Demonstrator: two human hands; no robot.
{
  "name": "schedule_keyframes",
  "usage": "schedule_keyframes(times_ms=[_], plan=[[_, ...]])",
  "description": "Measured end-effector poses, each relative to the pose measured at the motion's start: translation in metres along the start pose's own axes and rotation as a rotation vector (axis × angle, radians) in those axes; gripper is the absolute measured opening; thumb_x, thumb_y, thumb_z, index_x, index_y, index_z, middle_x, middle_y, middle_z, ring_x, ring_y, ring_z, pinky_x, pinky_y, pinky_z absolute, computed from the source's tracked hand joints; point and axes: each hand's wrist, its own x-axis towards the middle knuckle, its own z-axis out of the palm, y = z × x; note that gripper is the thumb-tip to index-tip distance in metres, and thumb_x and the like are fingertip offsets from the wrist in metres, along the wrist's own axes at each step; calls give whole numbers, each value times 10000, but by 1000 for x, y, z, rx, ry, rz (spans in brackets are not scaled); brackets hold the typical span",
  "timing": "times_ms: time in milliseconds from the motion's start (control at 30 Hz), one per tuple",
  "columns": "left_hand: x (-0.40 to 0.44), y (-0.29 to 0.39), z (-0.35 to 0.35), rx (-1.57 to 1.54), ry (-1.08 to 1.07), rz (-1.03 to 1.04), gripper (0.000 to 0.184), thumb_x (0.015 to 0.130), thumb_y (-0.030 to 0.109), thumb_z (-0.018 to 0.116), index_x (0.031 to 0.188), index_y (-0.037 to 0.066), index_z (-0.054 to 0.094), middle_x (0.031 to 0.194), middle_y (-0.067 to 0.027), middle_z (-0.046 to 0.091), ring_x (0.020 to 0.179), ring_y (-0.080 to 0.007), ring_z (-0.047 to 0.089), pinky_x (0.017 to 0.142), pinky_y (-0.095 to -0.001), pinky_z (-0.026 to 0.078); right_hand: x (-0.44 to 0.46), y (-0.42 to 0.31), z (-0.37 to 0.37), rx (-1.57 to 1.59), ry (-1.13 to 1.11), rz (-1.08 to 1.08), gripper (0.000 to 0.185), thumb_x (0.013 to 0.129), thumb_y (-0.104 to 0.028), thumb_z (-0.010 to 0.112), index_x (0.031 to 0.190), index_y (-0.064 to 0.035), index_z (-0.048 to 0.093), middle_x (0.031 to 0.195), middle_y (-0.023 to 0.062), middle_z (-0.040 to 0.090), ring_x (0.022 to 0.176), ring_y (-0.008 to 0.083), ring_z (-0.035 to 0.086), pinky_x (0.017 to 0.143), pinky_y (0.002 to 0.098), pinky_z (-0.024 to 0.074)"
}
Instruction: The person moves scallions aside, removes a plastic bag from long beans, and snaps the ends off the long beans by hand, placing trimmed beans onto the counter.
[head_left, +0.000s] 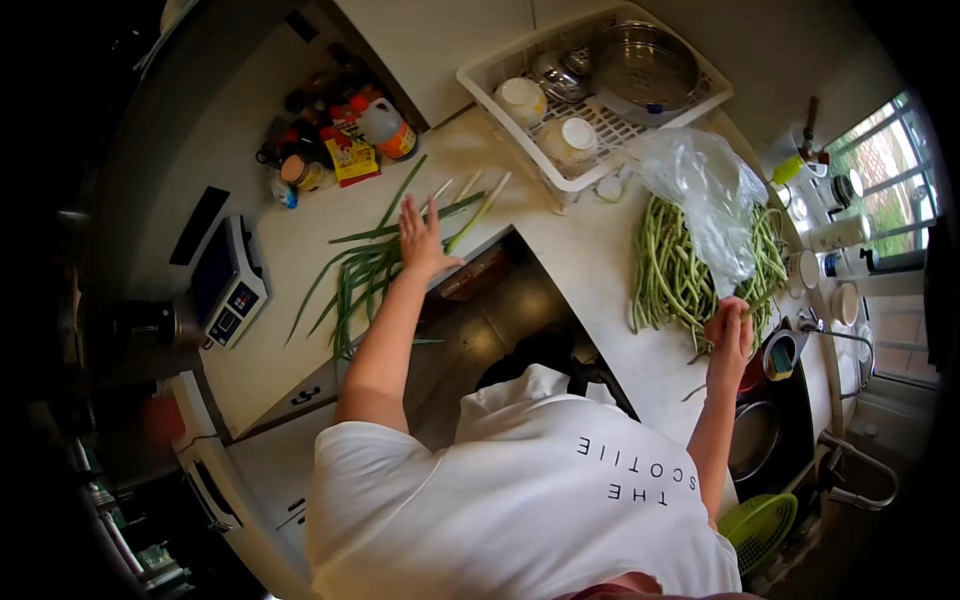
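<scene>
Handling two bunches at once calls for two different touches. On the near left side of the white dish rack [512, 132], loose spring onions [370, 262] lie across the desk [590, 255]; the left hand [424, 240] is over them, grip open and fingers spread, though I cannot tell whether the palm presses down. A light, flat touch close to the pale stem ends would probably steady them without bruising the leaves. On the near right side of the dish rack, long green beans [662, 265] lie heaped, partly under a clear plastic bag [705, 180]. There the right hand [731, 325] has its grip closed, seemingly on the bag's drawn-out tail; whether beans are caught too, I cannot tell. Keeping the film slack and clear of the dish rack should avoid snags.
</scene>
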Motion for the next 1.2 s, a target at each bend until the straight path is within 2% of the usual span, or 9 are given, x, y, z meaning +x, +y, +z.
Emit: schedule_keyframes(times_ms=[167, 200, 300, 333, 433, 533, 633, 967, 1200], plan=[[46, -86, 20, -69, -42, -169, 1422, 511, 621, 866, 1551, 66, 71, 1549, -250, 203, 1439, -409, 211, 1190, -470, 174, 10, -10, 28, 118, 46, -15, 212, 1047, -247, 460, 1038, -68, 572, 632, -47, 342, 543, 60, 313, 503, 236, 240], [45, -93, 22, -78, -32, -152, 1230, 575, 514, 866, 1506, 45, 214, 1465, -242, 351, 1358, -383, 371, 1099, -466, 356, 8, -15, 31, 179, 54, -79, 201, 1044, -231, 461, 1035, -60, 566, 627, -42, 351, 532, 65, 314, 495, 242, 238], [63, -114, 34, -133, -141, -164, 961, 626, 389, 833, 1386, 27, 370, 1341, -225, 487, 1223, -366, 521, 980, -433, 480, 8, -44, 38, 295, 56, -256, 229, 1052, -245, 439, 1002, -55, 557, 610, -41, 316, 522, 72, 290, 482, 246, 235], [57, -104, 26, -136, -56, -189, 693, 674, 278, 762, 1247, 17, 473, 1217, -210, 563, 1108, -348, 595, 880, -425, 534, 9, -53, 41, 321, 24, -320, 241, 1056, -250, 426, 1004, -55, 558, 604, -41, 308, 523, 74, 282, 481, 246, 236], [62, -97, 35, -191, -137, -327, 577, 715, 258, 722, 1209, 36, 526, 1124, -190, 620, 1053, -349, 622, 869, -442, 531, 0, -77, 43, 340, -40, -441, 269, 1063, -249, 393, 1020, -46, 563, 590, -43, 305, 530, 73, 274, 484, 240, 241], [46, -108, 48, -128, 48, -118, 459, 764, 238, 673, 1174, 63, 567, 1087, -184, 662, 994, -356, 650, 827, -462, 536, -20, -95, 44, 371, -82, -546, 274, 1063, -238, 388, 1065, -37, 575, 584, -52, 314, 531, 67, 268, 495, 230, 241], [18, -117, 29, -134, 42, -202, 416, 798, 236, 651, 1183, 98, 577, 1011, -174, 695, 922, -377, 668, 808, -467, 535, -46, -108, 33, 348, -108, -560, 279, 1061, -241, 392, 1059, -39, 584, 574, -55, 310, 534, 63, 264, 495, 231, 240], [-263, -252, -127, 158, 337, -546, 437, 815, 142, 680, 1232, 140, 549, 905, -175, 697, 869, -373, 677, 746, -475, 526, -110, -91, -21, 614, -48, -592, 241, 1028, -173, 440, 922, -14, 588, 546, -46, 266, 549, 80, 264, 538, 258, 253], [-401, -342, -208, 527, 496, -436, 332, 748, 48, 696, 1067, 96, 619, 917, -145, 698, 881, -330, 669, 750, -455, 495, -145, -87, -16, 734, -55, -625, 236, 1015, -158, 451, 907, -2, 592, 546, -42, 257, 550, 88, 264, 543, 258, 247]])
